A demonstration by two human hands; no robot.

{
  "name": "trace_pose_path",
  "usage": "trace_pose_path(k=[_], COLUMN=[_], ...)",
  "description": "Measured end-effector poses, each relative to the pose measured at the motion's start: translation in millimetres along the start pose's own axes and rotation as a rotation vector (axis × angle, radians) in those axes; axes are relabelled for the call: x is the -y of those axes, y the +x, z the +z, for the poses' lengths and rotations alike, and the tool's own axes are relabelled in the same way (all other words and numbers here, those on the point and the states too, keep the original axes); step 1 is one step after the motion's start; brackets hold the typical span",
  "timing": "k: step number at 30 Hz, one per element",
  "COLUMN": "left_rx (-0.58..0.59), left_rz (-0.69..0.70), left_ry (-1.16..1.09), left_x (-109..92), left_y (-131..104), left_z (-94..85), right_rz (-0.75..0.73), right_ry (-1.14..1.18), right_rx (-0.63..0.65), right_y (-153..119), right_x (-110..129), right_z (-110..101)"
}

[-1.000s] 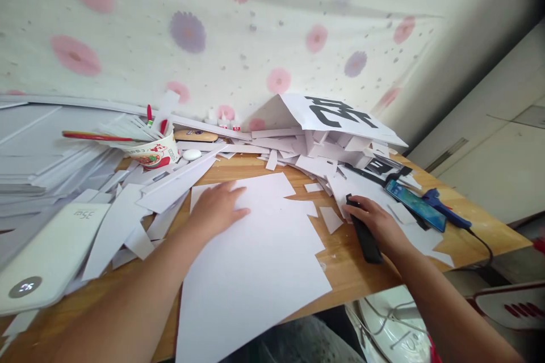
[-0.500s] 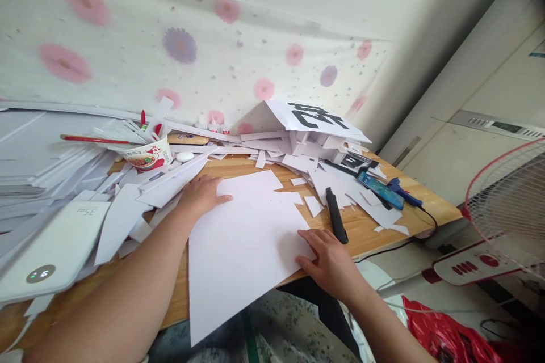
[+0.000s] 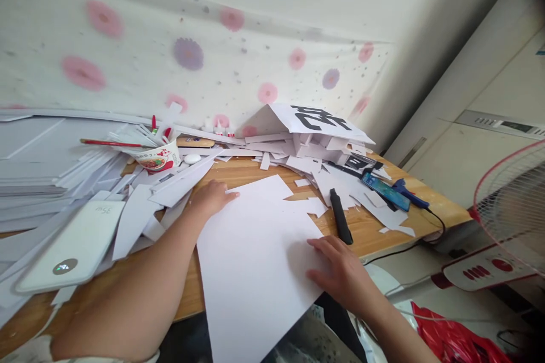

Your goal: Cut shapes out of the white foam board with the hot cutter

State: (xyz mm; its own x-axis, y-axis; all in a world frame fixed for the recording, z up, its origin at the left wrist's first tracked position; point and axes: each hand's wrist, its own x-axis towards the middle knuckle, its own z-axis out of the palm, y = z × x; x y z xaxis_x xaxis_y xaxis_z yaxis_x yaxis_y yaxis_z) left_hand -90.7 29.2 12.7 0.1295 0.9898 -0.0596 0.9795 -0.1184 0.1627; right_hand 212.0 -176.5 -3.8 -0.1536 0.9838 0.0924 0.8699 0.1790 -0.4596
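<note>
A large white sheet (image 3: 255,261), stiff like foam board or card, lies on the wooden table with its near end hanging past the edge. Notches are cut into its far right side. At its left edge is my left hand (image 3: 209,199), closed there with the thumb on top; some fingertips are hidden. My right hand (image 3: 340,266) hovers over or lightly rests on the sheet's right edge, fingers apart, holding nothing. Just beyond it lies a black stick-shaped tool, perhaps a cutter (image 3: 340,218). A small white offcut (image 3: 317,207) sits by the notches.
White scraps (image 3: 136,221) and a white power bank (image 3: 72,244) crowd the left. A paper bowl (image 3: 158,157) holds strips and a red-handled tool. At the right are a phone (image 3: 385,191), a blue glue gun (image 3: 409,194) and a fan (image 3: 481,272). A lettered white model (image 3: 323,122) stands behind.
The sheet has turned slightly, its near end swinging right and toward me. My right hand's fingers have spread and eased back a little. The whole view has shifted somewhat.
</note>
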Motion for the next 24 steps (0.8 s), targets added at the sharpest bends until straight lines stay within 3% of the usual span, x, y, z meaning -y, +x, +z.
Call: trace_pose_path(k=[4, 10, 15, 18, 20, 22, 24], left_rx=[-0.044, -0.107, -0.025, 0.099, 0.205, 0.275, 0.293], left_rz=[0.012, 0.148, 0.381, 0.542, 0.644, 0.711, 0.732], left_ry=[-0.005, 0.028, 0.024, 0.006, -0.014, -0.034, -0.043], left_x=[-8, -20, -37, -44, -46, -48, -49], left_y=[-4, -17, -33, -42, -47, -49, -49], left_z=[6.3, 9.7, 8.0, 7.0, 8.8, 11.8, 14.4], right_rz=[-0.141, -0.195, -0.251, -0.315, -0.276, -0.125, 0.059], right_ry=[-0.090, -0.081, 0.027, 0.121, 0.148, 0.040, -0.159], right_rx=[0.141, 0.050, 0.027, 0.032, -0.082, -0.363, -0.433], right_y=[-9, -4, 11, 20, 27, 37, 48], right_x=[-8, -8, 7, -7, -30, -56, -76], right_z=[-7, 9, 16, 9, 0, -12, -22])
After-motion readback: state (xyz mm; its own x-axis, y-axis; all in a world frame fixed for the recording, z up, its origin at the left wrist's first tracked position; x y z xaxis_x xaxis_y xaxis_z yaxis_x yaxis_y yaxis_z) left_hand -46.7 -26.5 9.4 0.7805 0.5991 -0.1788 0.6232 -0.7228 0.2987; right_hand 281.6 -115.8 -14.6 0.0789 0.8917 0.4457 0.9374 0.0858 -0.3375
